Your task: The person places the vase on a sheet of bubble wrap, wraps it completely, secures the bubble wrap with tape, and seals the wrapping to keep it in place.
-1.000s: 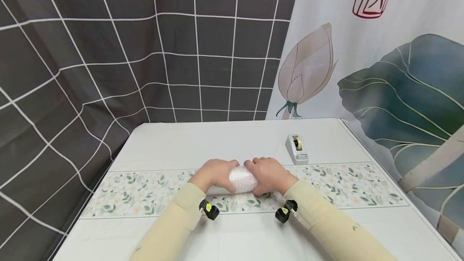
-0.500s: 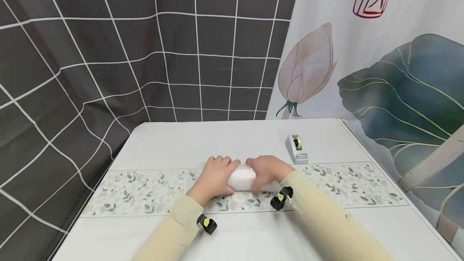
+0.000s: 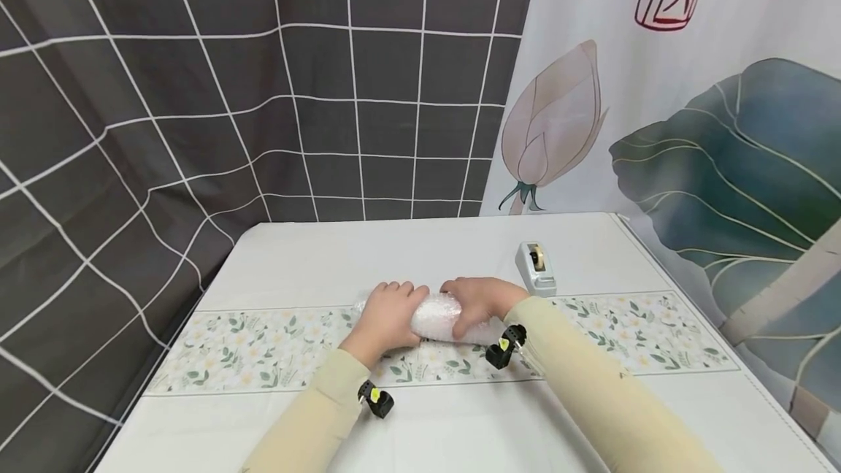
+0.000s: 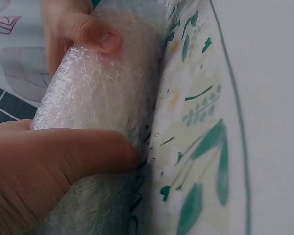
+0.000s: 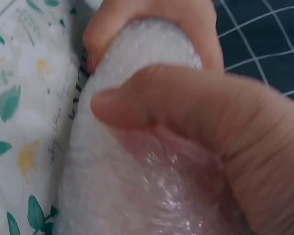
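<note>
Both hands on the bubble-wrapped roll (image 3: 435,318), which lies crosswise under and between them, on the bench's (image 3: 447,429) floral strip (image 3: 276,349). Left grip (image 3: 388,316) clamped over the roll's left part, thumb on the near side, fingers over the top and far side. Right grip (image 3: 478,305) likewise curled round it farther right, thumb bent across the wrap. Roll shows bare between my two thumbs, and some wrap sticks out past the left grip's outer side. Contents: can't tell. Wrap's outer edge: can't make it out.

Step in hand, my call: snugging or rolling the wrap, done by both grips together. Next move, I'd judge, calls for even pressure from both thumbs so the layers stay tight; lifting one grip would want the other firm on the roll, else it could spring loose. Tape dispenser (image 3: 536,268) stands beyond the right grip, a bit to its right, near but not touched; neither grip is on it.
</note>
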### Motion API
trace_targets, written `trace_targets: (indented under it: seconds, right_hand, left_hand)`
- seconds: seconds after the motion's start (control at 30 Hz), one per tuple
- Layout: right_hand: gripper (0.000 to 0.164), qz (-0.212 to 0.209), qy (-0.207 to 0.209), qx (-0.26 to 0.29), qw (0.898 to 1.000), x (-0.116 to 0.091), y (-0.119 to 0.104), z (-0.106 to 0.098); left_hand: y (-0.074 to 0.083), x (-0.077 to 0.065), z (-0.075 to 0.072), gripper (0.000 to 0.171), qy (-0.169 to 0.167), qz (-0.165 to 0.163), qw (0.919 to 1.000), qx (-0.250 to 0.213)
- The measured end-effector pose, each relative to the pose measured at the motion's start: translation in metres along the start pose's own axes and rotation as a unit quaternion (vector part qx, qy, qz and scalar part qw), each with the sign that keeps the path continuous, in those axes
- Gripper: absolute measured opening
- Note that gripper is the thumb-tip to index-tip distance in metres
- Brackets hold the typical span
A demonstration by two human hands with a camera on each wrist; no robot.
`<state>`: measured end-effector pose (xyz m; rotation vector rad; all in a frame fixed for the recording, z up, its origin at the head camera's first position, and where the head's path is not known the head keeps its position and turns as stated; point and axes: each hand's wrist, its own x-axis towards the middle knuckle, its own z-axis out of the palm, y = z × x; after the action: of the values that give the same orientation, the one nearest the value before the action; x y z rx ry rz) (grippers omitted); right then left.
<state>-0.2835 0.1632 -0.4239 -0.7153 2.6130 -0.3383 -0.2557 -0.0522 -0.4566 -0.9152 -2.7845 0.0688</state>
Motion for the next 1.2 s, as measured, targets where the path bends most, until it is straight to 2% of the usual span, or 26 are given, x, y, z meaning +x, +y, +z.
trace_targets:
  seconds: [0.1, 0.23, 0.4, 0.5, 0.57, 0.7, 0.73, 0.8, 0.87, 0.93, 1.07, 1.2]
  right_hand:
    - [0.088, -0.022, 0.042, -0.061, 0.997, -0.008, -0.005, 0.000]
    - [0.095, -0.039, 0.079, -0.110, 0.990, -0.019, -0.013, 0.004]
    - [0.096, -0.051, 0.137, -0.179, 0.973, -0.022, -0.015, 0.012]
    - [0.094, -0.063, 0.164, -0.214, 0.961, -0.019, -0.011, 0.017]
    - [0.087, -0.070, 0.173, -0.223, 0.957, -0.016, -0.008, 0.019]
    - [0.071, -0.078, 0.175, -0.216, 0.957, -0.009, -0.005, 0.020]
    - [0.069, -0.078, 0.173, -0.212, 0.959, -0.008, -0.004, 0.020]
    - [0.065, -0.075, 0.168, -0.206, 0.961, -0.005, -0.004, 0.019]
    - [0.064, -0.072, 0.162, -0.203, 0.963, -0.004, -0.004, 0.017]
    - [0.063, -0.071, 0.157, -0.198, 0.965, -0.002, -0.005, 0.016]
    - [0.060, -0.062, 0.134, -0.174, 0.974, 0.003, -0.003, 0.013]
    - [0.056, -0.030, 0.073, -0.115, 0.990, 0.007, -0.002, 0.008]
  left_hand:
    - [-0.001, 0.004, -0.002, 0.076, -0.016, -0.004, 0.9998, -0.010]
    - [-0.002, 0.009, -0.006, 0.071, -0.053, -0.015, 0.9977, -0.040]
    - [-0.005, 0.016, -0.015, 0.059, -0.109, -0.026, 0.9888, -0.099]
    - [-0.009, 0.023, -0.021, 0.055, -0.155, -0.036, 0.9775, -0.139]
    - [-0.012, 0.027, -0.024, 0.055, -0.186, -0.045, 0.9658, -0.175]
    - [-0.018, 0.032, -0.026, 0.056, -0.230, -0.057, 0.9423, -0.236]
    - [-0.019, 0.034, -0.026, 0.056, -0.236, -0.059, 0.9380, -0.247]
    - [-0.021, 0.035, -0.025, 0.056, -0.241, -0.059, 0.9344, -0.255]
    - [-0.022, 0.035, -0.025, 0.057, -0.240, -0.058, 0.9357, -0.252]
    - [-0.022, 0.033, -0.026, 0.060, -0.231, -0.061, 0.9412, -0.238]
    - [-0.017, 0.025, -0.029, 0.068, -0.187, -0.056, 0.9631, -0.186]
    - [-0.010, 0.014, -0.026, 0.074, -0.116, -0.044, 0.9833, -0.133]
